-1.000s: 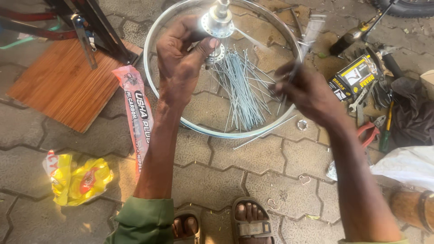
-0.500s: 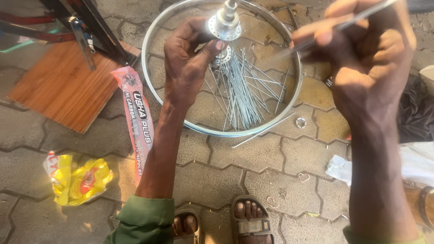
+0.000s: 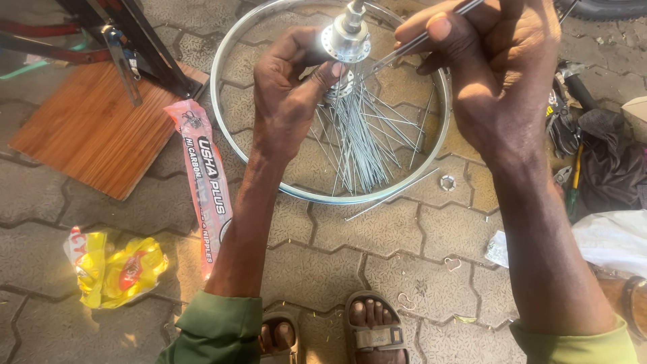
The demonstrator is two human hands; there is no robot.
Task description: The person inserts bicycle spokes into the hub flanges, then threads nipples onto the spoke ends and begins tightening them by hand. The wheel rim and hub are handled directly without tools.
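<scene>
— Hub sits far, over the rim; our left hand pinches it, many spokes already hanging.
— Right hand grips one spoke; none reach the rim yet.

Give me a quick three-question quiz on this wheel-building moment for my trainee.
1. True or false: the left hand grips the silver hub from which loose spokes hang.
2. What does the right hand pinch between its fingers? A) a single spoke B) a nut C) pliers
3. What lies on the paving just left of the wheel rim?

Key:
1. True.
2. A: a thin spoke, its tip pointing toward the hub.
3. A long pink and white packet, lying flat beside the rim; a wooden board lies farther left.
</scene>
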